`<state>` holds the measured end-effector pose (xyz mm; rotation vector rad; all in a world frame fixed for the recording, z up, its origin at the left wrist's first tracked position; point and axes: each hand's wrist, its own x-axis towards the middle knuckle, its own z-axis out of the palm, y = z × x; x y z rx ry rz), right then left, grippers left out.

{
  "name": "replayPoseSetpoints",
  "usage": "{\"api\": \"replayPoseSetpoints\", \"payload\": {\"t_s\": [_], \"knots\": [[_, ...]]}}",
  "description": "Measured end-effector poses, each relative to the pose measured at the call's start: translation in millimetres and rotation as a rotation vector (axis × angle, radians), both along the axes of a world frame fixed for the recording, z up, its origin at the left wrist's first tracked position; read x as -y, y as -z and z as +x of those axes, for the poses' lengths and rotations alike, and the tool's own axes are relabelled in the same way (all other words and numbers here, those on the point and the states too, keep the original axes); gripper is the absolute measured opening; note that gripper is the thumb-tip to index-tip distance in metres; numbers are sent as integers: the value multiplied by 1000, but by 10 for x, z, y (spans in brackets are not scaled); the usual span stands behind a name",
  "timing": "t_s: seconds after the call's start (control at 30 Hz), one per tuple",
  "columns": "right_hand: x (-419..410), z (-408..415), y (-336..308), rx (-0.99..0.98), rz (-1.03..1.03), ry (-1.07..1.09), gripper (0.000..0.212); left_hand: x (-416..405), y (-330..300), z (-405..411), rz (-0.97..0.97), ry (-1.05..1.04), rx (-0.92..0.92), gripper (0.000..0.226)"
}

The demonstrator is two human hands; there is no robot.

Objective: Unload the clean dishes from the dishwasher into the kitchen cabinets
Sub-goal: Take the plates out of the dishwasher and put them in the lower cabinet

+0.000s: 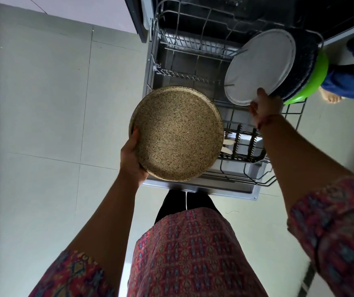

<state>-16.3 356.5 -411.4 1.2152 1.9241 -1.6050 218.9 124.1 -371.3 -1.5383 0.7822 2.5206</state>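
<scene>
Now we are mid-unload, looking down from the head camera at the pulled-out lower dishwasher rack of grey wire (264, 181). Our left hand (132, 157) is closed on the near-left rim of a round, speckled tan stoneware plate (177, 133), thumb over the edge and the fingers hidden beneath; the plate is clear of the rack, held roughly flat above its near-left corner.

Our right hand (265, 103) has reached to the round white plate (259, 66), which leans on edge in the rack tines against a stack of dark plates (304, 65), with a bright green bowl (315, 78) behind them. The thumb presses on the plate's lower rim; the fingers curl behind it, so we judge it a pinch just taking hold, though we cannot see the fingertips.

To do this well, we would lift the white plate straight up along its own plane until it clears the tines, so it does not drag on the dark plates. Keep the tan plate level and away from the rack meanwhile. A utensil basket (242, 144) sits just below the right wrist; we should avoid knocking it.
</scene>
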Motion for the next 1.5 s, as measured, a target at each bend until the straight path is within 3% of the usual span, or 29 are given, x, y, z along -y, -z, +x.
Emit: {"api": "replayPoseSetpoints", "payload": {"t_s": [0.13,0.2,0.37,0.5,0.6,0.73,0.87,1.03,1.17,1.23,1.3,1.4,1.5], "knots": [[-73,-269,74,-5,100,-74,10,-51,12,33,19,-30,-46,38],[-71,-310,64,-67,238,-226,15,-78,7,44,32,-39,-62,37],[-75,-52,-376,-355,436,-418,24,-128,-100,45,46,-55,-68,39],[-80,433,-899,-576,603,-689,18,-121,-261,4,43,-41,-123,40],[-34,858,-1245,-922,714,-1008,16,-125,-374,-36,30,-38,-135,63],[-35,1223,-1499,-1208,622,-1358,27,-130,-504,-99,17,-7,-134,79],[-50,1422,-1494,-1271,571,-1637,33,-111,-530,-130,9,-6,-181,68],[-74,1578,-1384,-1422,695,-1774,30,-54,-536,-184,-33,-11,-261,67],[-75,1603,-1401,-1377,666,-1853,29,-50,-547,-176,37,-52,-279,80],[-79,1587,-1453,-1303,571,-1843,28,-38,-559,-162,34,-67,-275,75],[-94,1526,-1514,-1177,479,-1646,33,-19,-580,-150,33,-78,-269,66],[-24,1370,-1536,-891,491,-1044,39,2,-630,-138,66,-53,-245,64],[222,1208,-1509,-496,143,-582,40,-34,-697,-152,80,-22,-240,64]]}}
